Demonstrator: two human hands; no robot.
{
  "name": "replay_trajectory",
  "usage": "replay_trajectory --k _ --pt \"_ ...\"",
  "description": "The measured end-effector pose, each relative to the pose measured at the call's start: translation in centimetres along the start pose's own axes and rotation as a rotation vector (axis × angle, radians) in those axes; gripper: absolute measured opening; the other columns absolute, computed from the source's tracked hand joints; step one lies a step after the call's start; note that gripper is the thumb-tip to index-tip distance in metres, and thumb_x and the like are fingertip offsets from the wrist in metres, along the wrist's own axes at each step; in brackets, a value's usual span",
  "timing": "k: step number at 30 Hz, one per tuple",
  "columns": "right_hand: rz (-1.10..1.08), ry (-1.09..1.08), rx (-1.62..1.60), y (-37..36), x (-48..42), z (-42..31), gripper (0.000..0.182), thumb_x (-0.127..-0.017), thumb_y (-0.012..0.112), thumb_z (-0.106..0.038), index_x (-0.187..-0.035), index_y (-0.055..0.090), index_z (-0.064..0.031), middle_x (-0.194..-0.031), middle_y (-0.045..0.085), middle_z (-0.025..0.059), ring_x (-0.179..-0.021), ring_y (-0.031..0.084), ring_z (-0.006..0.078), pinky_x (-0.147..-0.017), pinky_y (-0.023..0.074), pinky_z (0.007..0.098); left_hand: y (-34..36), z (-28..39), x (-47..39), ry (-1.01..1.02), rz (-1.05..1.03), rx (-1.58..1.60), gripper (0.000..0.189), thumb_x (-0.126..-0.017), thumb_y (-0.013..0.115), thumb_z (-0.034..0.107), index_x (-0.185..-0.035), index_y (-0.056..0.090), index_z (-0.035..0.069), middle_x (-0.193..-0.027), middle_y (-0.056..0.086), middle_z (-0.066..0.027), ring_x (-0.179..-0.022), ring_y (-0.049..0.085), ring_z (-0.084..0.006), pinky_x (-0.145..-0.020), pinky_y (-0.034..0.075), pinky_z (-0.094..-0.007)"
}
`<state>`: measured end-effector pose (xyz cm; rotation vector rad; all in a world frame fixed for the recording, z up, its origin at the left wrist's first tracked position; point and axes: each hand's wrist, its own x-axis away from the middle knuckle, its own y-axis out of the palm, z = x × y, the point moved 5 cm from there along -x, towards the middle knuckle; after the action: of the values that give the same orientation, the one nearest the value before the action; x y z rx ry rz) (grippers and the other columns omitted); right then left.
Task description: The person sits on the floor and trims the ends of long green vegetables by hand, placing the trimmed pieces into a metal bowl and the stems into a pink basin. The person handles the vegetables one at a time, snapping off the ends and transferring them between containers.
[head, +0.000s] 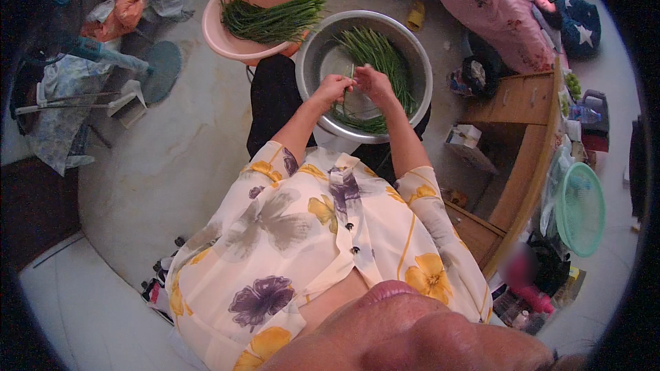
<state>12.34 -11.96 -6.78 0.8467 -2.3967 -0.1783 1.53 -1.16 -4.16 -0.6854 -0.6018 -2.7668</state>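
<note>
A wide metal basin (330,38) rests before me at my lap, with a heap of long, thin green stalks (379,51), like garlic chives, along its right side and more at its near edge. Over the basin, my left hand (334,88) pinches a small piece of green stalk (349,85) with a pale end pointing up. My right hand (375,85) is close beside it, its fingers curled at the stalk; whether they grip it is hidden. Beyond my left knee, a pink plastic basin (214,33) holds a thick bundle of green stalks (263,18).
At right stands a wooden cabinet (533,165) with drawers; a mint-green plastic basket (581,211) is on its top. A small yellow container (415,15) is on the floor beyond the metal basin. To the left are a dustpan (129,108) and a standing fan (160,72).
</note>
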Motion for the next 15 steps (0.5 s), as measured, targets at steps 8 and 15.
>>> replay_trajectory --k 8,15 --pt "0.289 -0.05 0.534 -2.1 -1.6 4.0 0.027 -0.082 0.065 -0.029 -0.079 0.068 -0.0026 -0.072 0.065 0.0047 -0.063 0.058 0.0138 -0.057 0.045 0.0281 -0.9 -2.0 -2.9 0.159 0.349 -0.738 0.036 -0.08 0.063 0.031 -0.097 0.064 -0.002 -0.088 0.065 -0.0127 -0.076 0.063 -0.0247 -0.067 0.049 -0.0356" --pt "0.216 -0.02 0.254 2.2 0.6 0.3 0.02 -0.082 0.066 -0.023 -0.08 0.068 -0.0036 -0.067 0.061 0.0021 -0.053 0.053 0.0111 -0.048 0.0417 0.0249 -1.9 -0.4 -1.5 0.15 0.346 -0.55 0.032 -0.077 0.069 0.028 -0.092 0.067 0.0 -0.087 0.068 -0.0106 -0.078 0.064 -0.0202 -0.073 0.049 -0.0338"
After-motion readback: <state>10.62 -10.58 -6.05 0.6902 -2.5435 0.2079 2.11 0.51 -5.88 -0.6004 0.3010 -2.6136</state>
